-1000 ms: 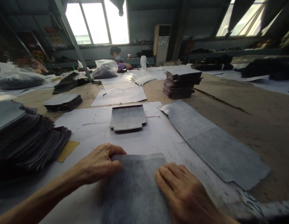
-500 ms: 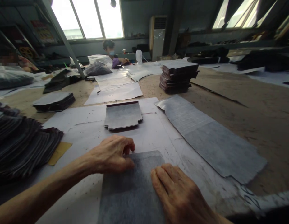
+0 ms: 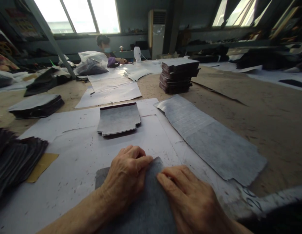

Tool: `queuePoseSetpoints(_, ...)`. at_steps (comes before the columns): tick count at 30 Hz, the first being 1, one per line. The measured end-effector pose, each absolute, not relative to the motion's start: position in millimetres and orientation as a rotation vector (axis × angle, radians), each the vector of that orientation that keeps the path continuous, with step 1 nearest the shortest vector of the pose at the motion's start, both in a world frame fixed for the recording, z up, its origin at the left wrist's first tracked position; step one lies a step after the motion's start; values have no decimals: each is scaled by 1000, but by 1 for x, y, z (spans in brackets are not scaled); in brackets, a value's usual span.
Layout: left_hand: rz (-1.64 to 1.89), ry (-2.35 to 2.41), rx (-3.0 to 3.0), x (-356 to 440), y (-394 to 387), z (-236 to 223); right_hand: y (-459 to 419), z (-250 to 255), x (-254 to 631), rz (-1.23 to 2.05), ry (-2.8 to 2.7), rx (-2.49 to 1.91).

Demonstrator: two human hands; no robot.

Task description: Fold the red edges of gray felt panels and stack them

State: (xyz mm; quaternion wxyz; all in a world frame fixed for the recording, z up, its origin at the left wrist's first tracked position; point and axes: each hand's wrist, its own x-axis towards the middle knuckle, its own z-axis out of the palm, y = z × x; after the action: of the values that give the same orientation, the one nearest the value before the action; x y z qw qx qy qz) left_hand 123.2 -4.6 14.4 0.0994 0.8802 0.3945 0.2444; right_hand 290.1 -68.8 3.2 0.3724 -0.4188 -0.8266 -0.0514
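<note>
A grey, fabric-like sheet [image 3: 148,208] lies in front of me on the white paper [image 3: 78,162]. My left hand [image 3: 126,175] rests across it, fingers curled, with thumb and forefinger pinched at its far edge. On its right edge, my right hand [image 3: 190,195] has its fingers bent and pressed together, gripping the sheet. The undersides of both hands are hidden. Just beyond them sits a small pile of notched grey pieces [image 3: 119,122] with a dark red far edge. A longer grey sheet [image 3: 211,139] lies to the right.
At left are a fanned pile of dark pieces [image 3: 21,159], a yellow scrap [image 3: 42,167] and a low grey-topped stack [image 3: 36,104]. A tall dark red stack [image 3: 179,76] stands farther back. A person [image 3: 103,48] sits across the table, near plastic bags [image 3: 92,63].
My left hand has moved right and over the sheet, its fingers closing at the far edge. My right hand's fingers have bent more. The view has shifted slightly right.
</note>
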Motion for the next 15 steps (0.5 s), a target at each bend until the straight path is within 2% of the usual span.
queuePoseSetpoints(4,824,1012,2793,121,-5,10,-63,8,303,-134,-2097,-1180)
queuePoseSetpoints(8,758,876,2897,119,-5,10,-58,7,306,-119,-2117,-1220)
queuePoseSetpoints(15,753,841,2855,118,-3,8,-59,4,304,-195,-2150,-1205)
